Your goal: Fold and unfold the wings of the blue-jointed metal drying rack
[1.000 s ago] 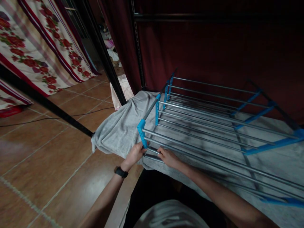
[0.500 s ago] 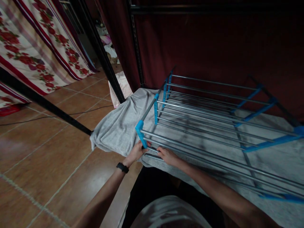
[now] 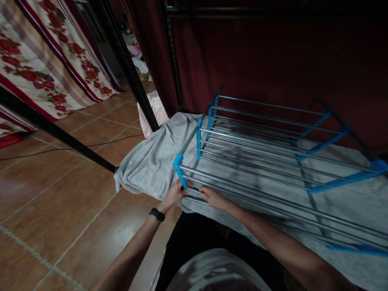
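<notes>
A rack of grey metal tubes with blue plastic connectors lies across a grey blanket (image 3: pixel 145 165). At its near left corner, my left hand (image 3: pixel 175 194) is closed around the lower end of a blue connector (image 3: pixel 180 173). My right hand (image 3: pixel 214 198) is closed on a metal tube (image 3: pixel 195 190) just right of that connector, its fingertips pinching the tube. Both hands are close together, and the tube's left end runs to the connector. My fingers partly hide where the two parts meet.
Black metal posts (image 3: pixel 133 68) and a slanting black bar (image 3: pixel 60 131) stand to the left. Behind the rack hangs a dark red curtain (image 3: pixel 273 56). A floral curtain (image 3: pixel 54 60) hangs at the far left over the tiled floor (image 3: pixel 60 190), where a thin cable (image 3: pixel 91 145) runs.
Both hands keep their grip at the corner with barely any movement. The rack's right end has shifted very slightly left in the view.
</notes>
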Demonstrator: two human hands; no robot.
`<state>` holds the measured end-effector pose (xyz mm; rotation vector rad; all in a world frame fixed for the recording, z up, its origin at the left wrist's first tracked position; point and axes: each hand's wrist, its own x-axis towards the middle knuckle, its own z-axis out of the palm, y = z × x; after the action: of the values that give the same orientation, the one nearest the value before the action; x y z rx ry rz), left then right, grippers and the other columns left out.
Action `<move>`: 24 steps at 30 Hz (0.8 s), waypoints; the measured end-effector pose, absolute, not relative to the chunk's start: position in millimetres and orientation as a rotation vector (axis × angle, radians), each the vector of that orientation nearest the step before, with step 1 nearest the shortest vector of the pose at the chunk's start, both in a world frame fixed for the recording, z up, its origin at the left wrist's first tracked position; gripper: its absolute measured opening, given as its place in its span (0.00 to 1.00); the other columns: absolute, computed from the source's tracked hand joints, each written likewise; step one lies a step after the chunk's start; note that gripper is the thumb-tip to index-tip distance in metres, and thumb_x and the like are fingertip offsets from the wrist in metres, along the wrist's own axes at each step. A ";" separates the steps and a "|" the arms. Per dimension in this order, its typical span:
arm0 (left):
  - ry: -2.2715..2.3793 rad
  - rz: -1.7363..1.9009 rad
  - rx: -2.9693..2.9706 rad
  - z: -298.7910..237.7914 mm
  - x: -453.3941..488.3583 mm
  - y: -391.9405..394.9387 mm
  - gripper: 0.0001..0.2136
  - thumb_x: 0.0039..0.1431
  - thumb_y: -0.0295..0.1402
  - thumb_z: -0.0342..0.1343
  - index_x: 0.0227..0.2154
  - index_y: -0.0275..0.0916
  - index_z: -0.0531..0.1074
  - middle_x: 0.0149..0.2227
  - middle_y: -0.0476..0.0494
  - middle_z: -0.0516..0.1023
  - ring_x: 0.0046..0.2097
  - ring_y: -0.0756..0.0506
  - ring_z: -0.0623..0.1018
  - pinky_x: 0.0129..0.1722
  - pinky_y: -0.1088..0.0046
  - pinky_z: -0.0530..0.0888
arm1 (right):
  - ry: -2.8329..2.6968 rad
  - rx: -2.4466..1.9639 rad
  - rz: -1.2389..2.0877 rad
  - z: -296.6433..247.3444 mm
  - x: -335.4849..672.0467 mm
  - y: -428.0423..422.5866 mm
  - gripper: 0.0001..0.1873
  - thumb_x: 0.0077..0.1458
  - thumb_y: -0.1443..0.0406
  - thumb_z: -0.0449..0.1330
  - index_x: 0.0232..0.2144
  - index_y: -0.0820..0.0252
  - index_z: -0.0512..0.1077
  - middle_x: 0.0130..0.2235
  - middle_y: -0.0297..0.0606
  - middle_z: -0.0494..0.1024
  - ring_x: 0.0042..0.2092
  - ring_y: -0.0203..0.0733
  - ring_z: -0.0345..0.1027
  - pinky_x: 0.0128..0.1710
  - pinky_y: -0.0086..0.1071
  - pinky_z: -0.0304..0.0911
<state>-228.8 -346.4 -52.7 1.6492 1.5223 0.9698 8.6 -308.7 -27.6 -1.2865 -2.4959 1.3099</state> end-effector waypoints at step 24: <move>1.274 1.454 0.400 -28.5 -213.9 -297.5 0.04 0.50 0.29 0.63 0.30 0.41 0.76 0.35 0.50 0.84 0.39 0.47 0.82 0.41 0.74 0.81 | -0.393 -1.621 0.300 -59.0 359.8 -483.8 0.25 0.47 0.46 0.66 0.39 0.58 0.77 0.43 0.40 0.82 0.45 0.46 0.76 0.46 0.39 0.73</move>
<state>-213.9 -297.5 -28.5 0.4004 1.2742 1.4544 359.8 -483.8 -59.0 -1.6214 -0.3930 0.3000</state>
